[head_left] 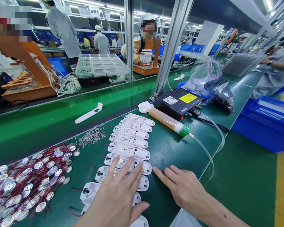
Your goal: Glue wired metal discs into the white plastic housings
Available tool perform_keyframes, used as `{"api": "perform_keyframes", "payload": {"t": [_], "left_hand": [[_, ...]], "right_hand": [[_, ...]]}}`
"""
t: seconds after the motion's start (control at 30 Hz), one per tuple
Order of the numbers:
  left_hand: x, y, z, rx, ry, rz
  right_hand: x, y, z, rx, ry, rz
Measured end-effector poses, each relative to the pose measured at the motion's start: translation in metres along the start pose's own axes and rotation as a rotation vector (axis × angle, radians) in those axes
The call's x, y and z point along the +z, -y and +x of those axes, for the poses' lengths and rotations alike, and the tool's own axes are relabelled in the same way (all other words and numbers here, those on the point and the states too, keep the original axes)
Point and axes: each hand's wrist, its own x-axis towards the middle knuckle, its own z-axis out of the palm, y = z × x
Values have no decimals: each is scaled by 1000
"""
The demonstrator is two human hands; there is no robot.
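Observation:
A row of several white plastic housings (129,141) with thin red wires lies on the dark green mat (170,151). My left hand (118,195) lies flat and open on the nearer housings, fingers spread. My right hand (182,187) rests open on the mat just right of the row, its fingertips near the end of one housing. Neither hand holds anything.
A heap of silver discs with red wires (26,186) lies at left, with small grey parts (92,136) behind it. A glue syringe (169,122) with tubing, a black box (177,101), plastic bags (207,78) and blue bins (267,119) stand right. One white part (88,113) lies on the green conveyor belt. Other workers sit beyond.

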Motion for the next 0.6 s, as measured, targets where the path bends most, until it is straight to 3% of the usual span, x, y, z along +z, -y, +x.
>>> {"api": "perform_keyframes", "payload": {"t": [0.3, 0.6], "left_hand": [[-4, -2, 4, -6, -31, -6], [-12, 1, 15, 46, -62, 16]], "right_hand": [[3, 0, 1, -31, 6, -7], [-11, -14, 7, 149, -123, 159]]}}
